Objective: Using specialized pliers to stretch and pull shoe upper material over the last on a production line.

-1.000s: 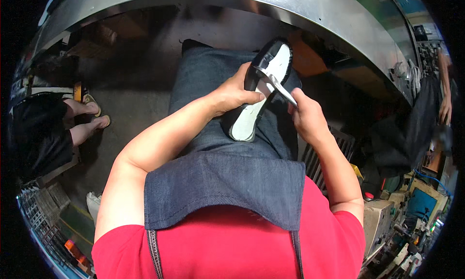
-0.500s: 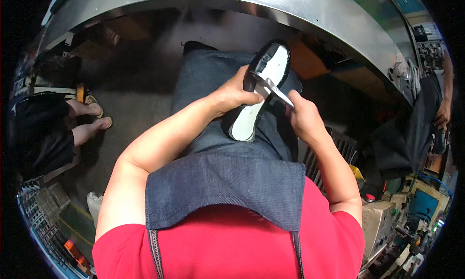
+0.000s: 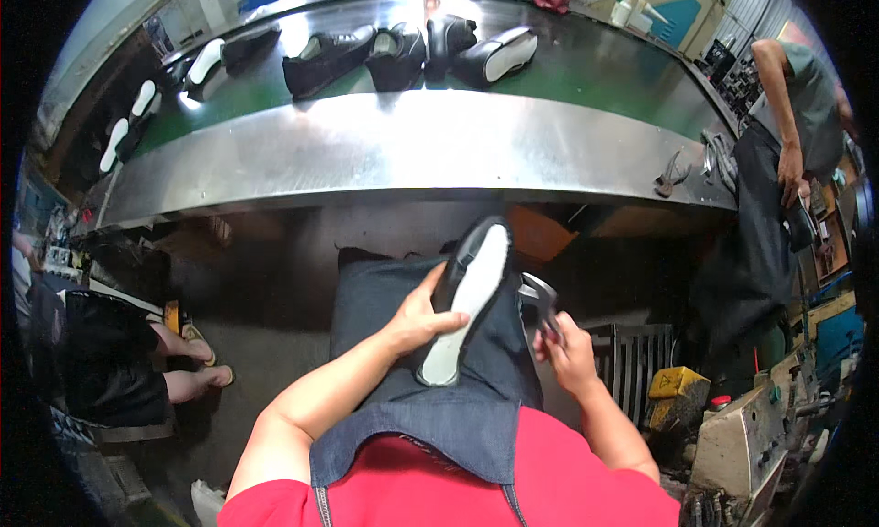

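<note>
A black shoe (image 3: pixel 474 280) with a white underside faces me sole-up, tilted over the dark apron (image 3: pixel 385 298) on my lap. My left hand (image 3: pixel 425 320) is closed around the middle of the shoe, its thumb lying across the white underside. To the right, apart from the shoe, my right hand (image 3: pixel 569 351) is closed on the handle of a silver metal tool with a curved head (image 3: pixel 541 295). The tool's head is near the shoe's right side, slightly blurred.
Ahead is a metal-edged bench (image 3: pixel 320 147) with a green belt carrying several black shoes (image 3: pixel 330 62). Metal hand tools (image 3: pixel 671 174) lie at its right end. A co-worker's arm (image 3: pixel 786 133) is at right; another person's legs (image 3: pixel 188 367) are at left. A yellow box (image 3: pixel 676 397) and machine stand right.
The view has tilted up, bringing the bench top and shoes into sight. My right hand has drawn the tool off the white underside toward the right. My left hand keeps its hold.
</note>
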The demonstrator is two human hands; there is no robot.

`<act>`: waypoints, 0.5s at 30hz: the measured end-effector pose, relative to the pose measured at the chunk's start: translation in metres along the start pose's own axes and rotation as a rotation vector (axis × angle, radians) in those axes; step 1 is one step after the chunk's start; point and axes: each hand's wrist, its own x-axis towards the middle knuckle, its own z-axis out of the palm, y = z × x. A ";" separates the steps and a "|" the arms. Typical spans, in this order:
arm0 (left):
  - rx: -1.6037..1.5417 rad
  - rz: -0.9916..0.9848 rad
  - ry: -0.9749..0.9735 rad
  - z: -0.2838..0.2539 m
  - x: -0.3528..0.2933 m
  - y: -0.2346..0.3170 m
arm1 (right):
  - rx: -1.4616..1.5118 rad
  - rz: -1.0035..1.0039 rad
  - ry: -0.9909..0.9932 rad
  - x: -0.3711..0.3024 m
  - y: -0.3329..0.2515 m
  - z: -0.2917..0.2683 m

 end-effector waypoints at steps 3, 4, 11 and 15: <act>-0.057 0.140 -0.094 0.015 0.011 0.052 | 0.190 -0.055 0.123 -0.025 0.022 -0.013; -0.093 0.207 -0.124 0.021 0.020 0.072 | 0.223 -0.062 0.147 -0.030 0.026 -0.015; 0.361 0.423 0.016 0.029 0.184 0.213 | 0.420 -0.015 0.064 -0.029 0.035 -0.009; 0.306 0.455 0.213 0.019 0.262 0.220 | 0.520 0.099 0.018 -0.012 0.040 0.014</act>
